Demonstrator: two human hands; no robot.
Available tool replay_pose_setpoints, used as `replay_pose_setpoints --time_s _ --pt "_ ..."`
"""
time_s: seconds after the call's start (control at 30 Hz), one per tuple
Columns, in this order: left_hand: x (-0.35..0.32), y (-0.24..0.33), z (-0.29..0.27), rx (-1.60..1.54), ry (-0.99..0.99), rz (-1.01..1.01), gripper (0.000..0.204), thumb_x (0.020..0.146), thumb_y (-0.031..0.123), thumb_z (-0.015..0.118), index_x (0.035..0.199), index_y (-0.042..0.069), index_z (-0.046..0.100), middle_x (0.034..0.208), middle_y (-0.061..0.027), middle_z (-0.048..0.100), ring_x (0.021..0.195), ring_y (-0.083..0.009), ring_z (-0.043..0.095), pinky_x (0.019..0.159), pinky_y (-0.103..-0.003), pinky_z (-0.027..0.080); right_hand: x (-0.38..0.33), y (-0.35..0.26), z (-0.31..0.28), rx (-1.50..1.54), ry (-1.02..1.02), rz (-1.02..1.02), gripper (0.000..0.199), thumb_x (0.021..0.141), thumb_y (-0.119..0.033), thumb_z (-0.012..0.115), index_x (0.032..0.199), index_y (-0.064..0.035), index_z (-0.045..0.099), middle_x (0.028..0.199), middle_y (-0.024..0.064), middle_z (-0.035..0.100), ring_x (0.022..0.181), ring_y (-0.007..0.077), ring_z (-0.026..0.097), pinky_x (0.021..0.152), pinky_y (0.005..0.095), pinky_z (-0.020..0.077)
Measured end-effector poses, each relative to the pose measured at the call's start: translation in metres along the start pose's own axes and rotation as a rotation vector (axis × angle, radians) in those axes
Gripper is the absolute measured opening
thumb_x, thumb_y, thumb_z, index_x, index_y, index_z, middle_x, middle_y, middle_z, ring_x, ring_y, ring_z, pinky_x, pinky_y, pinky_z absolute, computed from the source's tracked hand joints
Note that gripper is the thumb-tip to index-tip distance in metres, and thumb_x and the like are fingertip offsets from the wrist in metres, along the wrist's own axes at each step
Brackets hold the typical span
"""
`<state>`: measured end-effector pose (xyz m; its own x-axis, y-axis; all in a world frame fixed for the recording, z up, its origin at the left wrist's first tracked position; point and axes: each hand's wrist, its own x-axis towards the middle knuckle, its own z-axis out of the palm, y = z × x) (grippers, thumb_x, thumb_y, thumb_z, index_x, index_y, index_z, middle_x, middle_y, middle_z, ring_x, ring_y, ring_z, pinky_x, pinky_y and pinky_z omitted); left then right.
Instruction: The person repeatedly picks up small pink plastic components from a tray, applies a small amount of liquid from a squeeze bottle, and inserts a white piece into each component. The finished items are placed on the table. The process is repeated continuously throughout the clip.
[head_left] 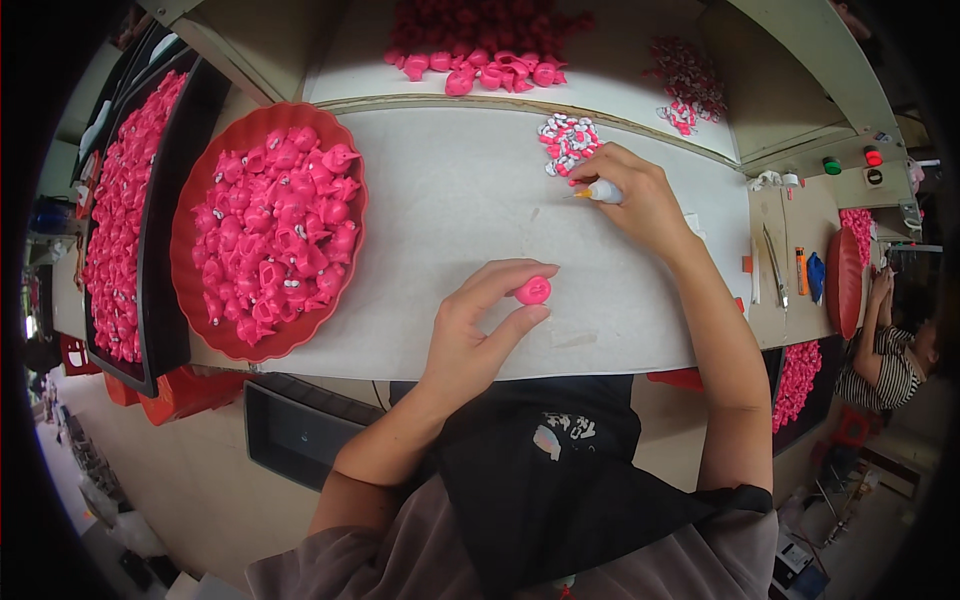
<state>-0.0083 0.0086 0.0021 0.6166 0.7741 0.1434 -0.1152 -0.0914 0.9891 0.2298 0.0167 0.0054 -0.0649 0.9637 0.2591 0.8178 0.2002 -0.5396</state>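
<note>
Steady hands should serve best over the white table (430, 200), frame centre.
Black apron (520, 505), lower centre, bears pale lettering (580, 430). Right hand (637, 190), upper right of centre, grips a bottle (604, 191), best squeezed lightly; no label is legible. Left hand (478, 318), centre, pinches a pink piece (534, 291), best held still.

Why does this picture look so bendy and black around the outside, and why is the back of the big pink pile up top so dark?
In the head view, the wide fisheye lens bows the edges of the white tabletop and leaves a black rim; in that same head view, the pink pile on the shelf falls into shadow toward its back, while its front looks brighter.
</note>
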Motion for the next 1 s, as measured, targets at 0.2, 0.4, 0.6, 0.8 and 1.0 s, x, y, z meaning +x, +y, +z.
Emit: replay_pose_setpoints --time_s 0.2,0.4,0.6,0.8,1.0 --pt "-0.001 -0.002 -0.002 0.003 0.012 -0.023 0.028 0.076 0.003 0.062 0.104 0.002 0.060 0.102 -0.0101 0.059 0.091 -0.0167 0.056 0.082 -0.028 0.043 0.007 -0.003 0.003 -0.057 -0.056 0.001 0.021 0.065 0.001 0.066 0.084 -0.0038 0.059 0.084 0.0082 0.060 0.078 0.0255 0.059 0.068 0.0330 0.0469" --pt "-0.005 -0.003 -0.001 0.013 0.025 -0.033 0.028 0.076 0.003 0.062 0.104 0.002 0.059 0.102 -0.0091 0.059 0.090 -0.0159 0.056 0.082 -0.027 0.043 0.000 -0.007 -0.003 -0.011 0.000 0.048 0.019 0.067 0.002 0.065 0.084 -0.0026 0.060 0.086 0.0082 0.061 0.078 0.0229 0.059 0.067 0.0310 0.0476" --pt "-0.004 -0.001 0.006 -0.156 -0.098 -0.158 0.028 0.080 0.005 0.059 0.107 -0.002 0.057 0.105 -0.0092 0.057 0.097 -0.0164 0.052 0.086 -0.030 0.042 -0.038 -0.040 -0.020 0.371 0.079 0.224 0.018 0.072 0.000 0.065 0.089 -0.0035 0.062 0.080 0.0067 0.062 0.072 0.0150 0.059 0.064 0.0254 0.0462" --pt "-0.001 0.002 0.020 -0.243 -0.166 -0.214 0.028 0.081 0.005 0.059 0.108 -0.002 0.056 0.105 -0.0089 0.057 0.098 -0.0167 0.053 0.086 -0.030 0.042 -0.076 -0.054 -0.024 0.619 0.091 0.195 0.017 0.072 0.000 0.066 0.088 -0.0035 0.064 0.078 0.0061 0.062 0.070 0.0141 0.059 0.063 0.0234 0.0451" --pt "0.000 0.009 0.034 -0.128 -0.179 -0.128 0.028 0.078 0.004 0.061 0.106 0.001 0.058 0.104 -0.0089 0.059 0.098 -0.0163 0.053 0.083 -0.029 0.043 -0.094 -0.058 -0.029 0.584 0.191 0.122 0.016 0.070 0.001 0.068 0.085 -0.0037 0.065 0.079 0.0076 0.062 0.070 0.0152 0.058 0.062 0.0247 0.0457"
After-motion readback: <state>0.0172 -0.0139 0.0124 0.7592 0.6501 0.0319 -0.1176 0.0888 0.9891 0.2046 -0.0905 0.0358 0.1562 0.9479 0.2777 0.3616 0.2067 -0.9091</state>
